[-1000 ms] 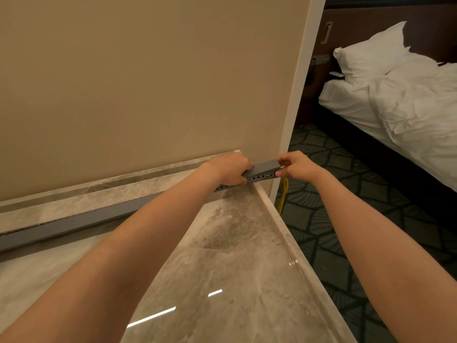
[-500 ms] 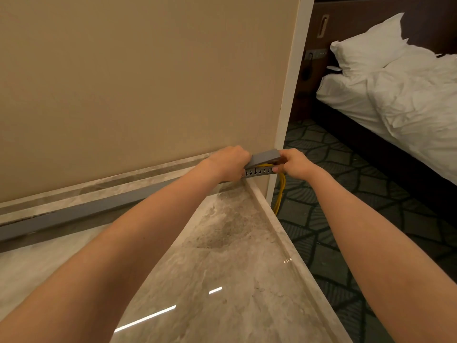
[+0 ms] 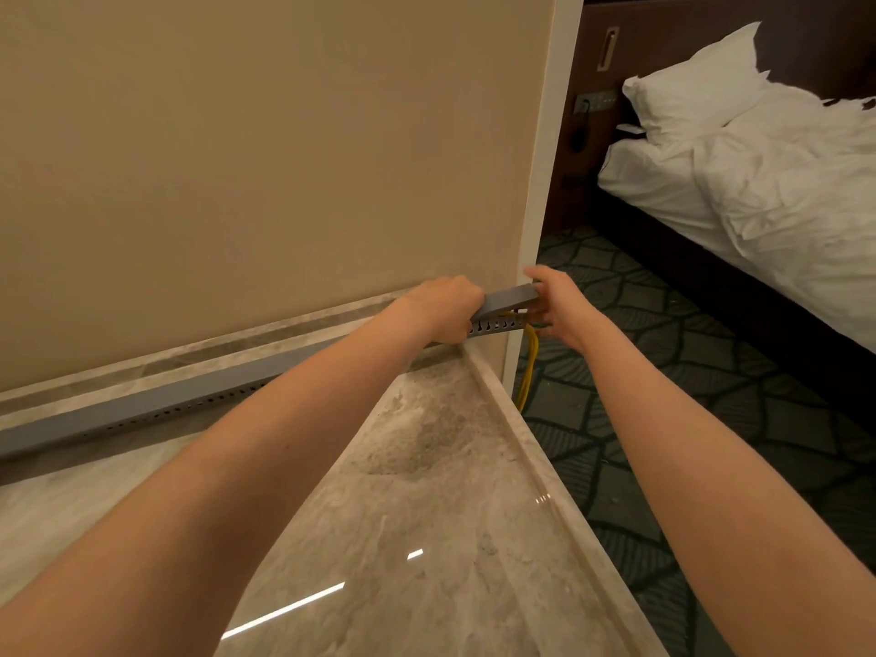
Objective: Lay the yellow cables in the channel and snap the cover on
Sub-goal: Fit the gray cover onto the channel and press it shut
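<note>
A long grey slotted channel [image 3: 493, 325] runs along the foot of the beige wall on the marble counter. Its grey cover [image 3: 509, 298] lies closed over most of the run but is lifted at the right end, leaving a wedge-shaped gap. Yellow cables [image 3: 530, 367] show in that gap and hang down past the counter's end toward the floor. My left hand [image 3: 448, 308] presses on the cover and channel just left of the gap. My right hand [image 3: 552, 305] grips the raised right end of the cover.
The marble counter [image 3: 426, 514] ends at a white wall corner [image 3: 535, 230]. To the right lie patterned dark carpet [image 3: 663, 372] and a bed with white bedding [image 3: 782, 182]. A wall socket panel [image 3: 595, 102] sits near the headboard.
The cover's right end has risen off the channel, exposing the yellow cables beneath. Both hands stay at the channel's right end.
</note>
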Tool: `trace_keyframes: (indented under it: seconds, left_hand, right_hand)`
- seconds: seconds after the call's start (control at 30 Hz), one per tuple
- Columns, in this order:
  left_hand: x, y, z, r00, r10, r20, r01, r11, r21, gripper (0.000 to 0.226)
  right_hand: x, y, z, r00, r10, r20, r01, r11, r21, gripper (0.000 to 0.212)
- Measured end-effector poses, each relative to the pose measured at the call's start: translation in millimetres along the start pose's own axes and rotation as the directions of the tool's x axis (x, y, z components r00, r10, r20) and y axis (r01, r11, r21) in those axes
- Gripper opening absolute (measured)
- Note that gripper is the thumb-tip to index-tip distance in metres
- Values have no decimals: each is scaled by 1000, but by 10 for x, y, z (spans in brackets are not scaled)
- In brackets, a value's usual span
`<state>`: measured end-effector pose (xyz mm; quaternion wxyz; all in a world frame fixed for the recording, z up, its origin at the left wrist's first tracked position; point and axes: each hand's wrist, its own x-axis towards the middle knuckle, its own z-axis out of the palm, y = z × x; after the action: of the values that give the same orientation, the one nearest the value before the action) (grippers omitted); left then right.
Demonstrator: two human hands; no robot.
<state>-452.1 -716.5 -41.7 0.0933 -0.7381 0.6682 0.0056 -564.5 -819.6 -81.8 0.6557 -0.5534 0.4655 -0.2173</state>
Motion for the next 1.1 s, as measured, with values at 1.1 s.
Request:
trace_keyframes:
  seconds: [1.1]
  left_hand:
    - [-453, -394, 375, 975, 49, -218, -8, 982, 188, 36]
  right_hand:
    - [244, 195, 145, 909, 33, -415, -165, 944, -286, 31]
